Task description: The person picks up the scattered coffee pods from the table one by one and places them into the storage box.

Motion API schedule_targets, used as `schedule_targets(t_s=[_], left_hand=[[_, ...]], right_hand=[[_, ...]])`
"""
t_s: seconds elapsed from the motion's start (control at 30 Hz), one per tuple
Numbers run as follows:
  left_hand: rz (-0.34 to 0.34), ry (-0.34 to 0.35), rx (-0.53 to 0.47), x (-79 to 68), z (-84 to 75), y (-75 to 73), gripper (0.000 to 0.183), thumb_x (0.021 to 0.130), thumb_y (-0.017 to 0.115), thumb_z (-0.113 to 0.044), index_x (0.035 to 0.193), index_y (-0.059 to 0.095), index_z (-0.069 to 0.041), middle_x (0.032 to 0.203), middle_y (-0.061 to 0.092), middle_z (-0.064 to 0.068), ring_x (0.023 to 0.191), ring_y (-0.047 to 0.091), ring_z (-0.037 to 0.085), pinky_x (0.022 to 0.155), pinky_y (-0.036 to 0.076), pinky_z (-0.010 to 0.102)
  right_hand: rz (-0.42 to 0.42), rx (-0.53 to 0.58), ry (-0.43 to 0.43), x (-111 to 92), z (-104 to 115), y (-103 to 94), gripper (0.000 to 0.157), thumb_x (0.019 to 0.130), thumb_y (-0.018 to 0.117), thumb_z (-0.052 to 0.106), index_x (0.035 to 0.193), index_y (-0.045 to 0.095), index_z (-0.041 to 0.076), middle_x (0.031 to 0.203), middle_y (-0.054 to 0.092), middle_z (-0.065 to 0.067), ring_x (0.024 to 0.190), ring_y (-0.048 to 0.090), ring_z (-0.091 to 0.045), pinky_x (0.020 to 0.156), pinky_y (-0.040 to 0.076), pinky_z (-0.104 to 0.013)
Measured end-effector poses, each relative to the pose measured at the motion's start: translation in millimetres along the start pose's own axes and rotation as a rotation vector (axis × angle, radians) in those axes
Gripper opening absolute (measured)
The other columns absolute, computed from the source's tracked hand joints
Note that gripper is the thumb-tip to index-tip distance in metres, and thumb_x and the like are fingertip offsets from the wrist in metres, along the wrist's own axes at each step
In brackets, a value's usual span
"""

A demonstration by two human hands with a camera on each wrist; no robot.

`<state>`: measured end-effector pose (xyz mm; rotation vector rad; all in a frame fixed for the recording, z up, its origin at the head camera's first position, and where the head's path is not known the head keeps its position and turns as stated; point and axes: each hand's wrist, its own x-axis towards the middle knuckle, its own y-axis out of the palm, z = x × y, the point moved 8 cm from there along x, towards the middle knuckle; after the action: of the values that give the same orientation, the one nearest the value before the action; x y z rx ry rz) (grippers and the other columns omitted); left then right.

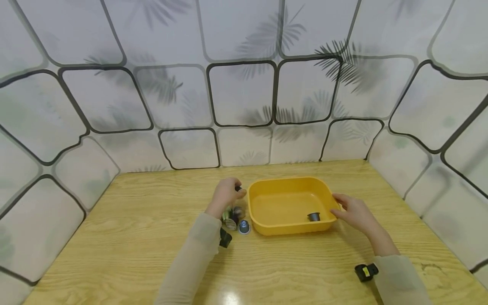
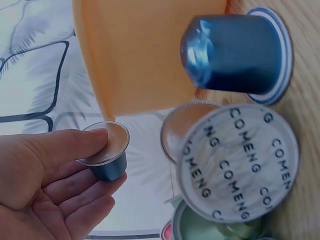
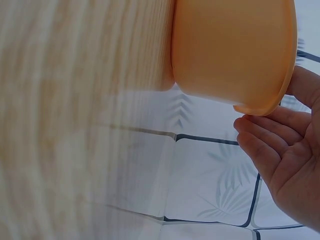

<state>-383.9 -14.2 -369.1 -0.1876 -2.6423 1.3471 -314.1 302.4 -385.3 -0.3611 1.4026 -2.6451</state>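
Observation:
My left hand (image 1: 225, 197) pinches a dark blue-grey coffee capsule (image 2: 111, 168) between thumb and fingers, the thumb on its foil lid. It is just left of the yellow plastic tub (image 1: 287, 229), near the rim. Below that hand a small cluster of capsules lies on the table: a shiny blue capsule (image 2: 227, 52) with its cap up, one with a printed white lid (image 2: 237, 165), and a green capsule (image 2: 197, 225) partly hidden behind it. Inside the tub, toward the front right, lies one dark capsule (image 1: 314, 217). My right hand (image 1: 356, 214) grips the tub's right rim, thumb over the edge.
The wooden table (image 1: 133, 237) reaches back to a patterned curtain (image 1: 244, 93), which also stands along the left and right sides. Each wrist carries a small black camera, one of them visible by the right sleeve (image 1: 400, 279).

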Motion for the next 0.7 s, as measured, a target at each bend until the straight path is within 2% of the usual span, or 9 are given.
schedule_targets(t_s=[0.2,0.33,0.53,0.7], left_hand=[[-0.018,0.006,-0.007,-2.7,-8.1,-3.8,0.031,0.08,0.065,-0.014,0.105,0.06,0.004,0.099,0.06,0.014,0.085,0.056,0.023,0.075,0.048,0.033],[-0.035,0.033,0.02,-2.6,-13.7,-6.1,0.031,0.08,0.064,-0.014,0.105,0.06,0.003,0.101,0.061,0.014,0.088,0.057,0.024,0.077,0.047,0.033],[-0.02,0.043,0.035,-2.3,-23.2,-6.8,0.032,0.081,0.064,-0.014,0.108,0.06,0.001,0.106,0.06,0.013,0.096,0.055,0.025,0.082,0.045,0.035],[-0.012,0.059,0.052,-2.4,-31.6,-6.3,0.031,0.08,0.065,-0.015,0.108,0.061,-0.001,0.104,0.061,0.012,0.095,0.056,0.024,0.082,0.045,0.034]], right_hand=[[0.002,-0.006,0.001,-0.1,0.2,0.0,0.049,0.084,0.059,0.01,0.121,0.041,-0.016,0.119,0.044,-0.033,0.104,0.046,-0.046,0.081,0.043,-0.049],[0.007,-0.004,0.006,-0.1,-0.3,-0.1,0.049,0.085,0.058,0.011,0.122,0.041,-0.016,0.119,0.044,-0.033,0.104,0.045,-0.047,0.081,0.042,-0.049],[0.008,-0.005,0.006,0.6,-1.4,-0.3,0.049,0.085,0.059,0.011,0.122,0.041,-0.015,0.119,0.044,-0.033,0.104,0.045,-0.047,0.081,0.042,-0.049],[0.009,-0.002,0.005,1.5,-2.5,0.4,0.049,0.084,0.059,0.011,0.122,0.041,-0.015,0.119,0.044,-0.033,0.104,0.045,-0.047,0.081,0.042,-0.049]])
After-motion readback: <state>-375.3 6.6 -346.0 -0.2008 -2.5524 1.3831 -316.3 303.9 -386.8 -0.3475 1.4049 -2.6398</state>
